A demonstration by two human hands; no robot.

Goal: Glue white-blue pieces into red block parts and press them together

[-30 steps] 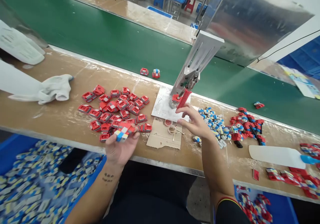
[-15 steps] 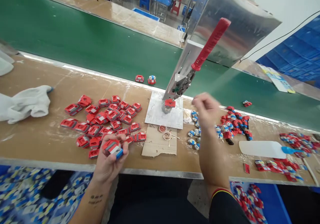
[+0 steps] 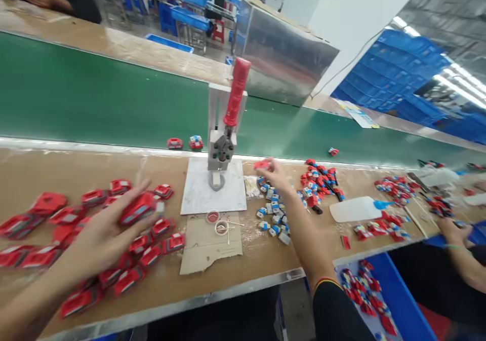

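My left hand, blurred by motion, is over a pile of red toy car bodies at the left. Between its thumb and fingers is a red toy car body with a grey-blue side. My right hand pinches a small red plastic part to the right of the hand press. That press has a raised red handle and stands on a white base plate. A small pale block shows on its round holder.
Cardboard with two small cups and cotton swabs lies before the press. Small white-and-blue parts, red-and-blue pieces and a white bottle lie rightward. Behind runs a green conveyor belt. A co-worker's hands are at far right.
The view has swung right. The red part on the press's holder is gone from there, and my right hand now holds a red part. My left hand has moved forward over the pile.
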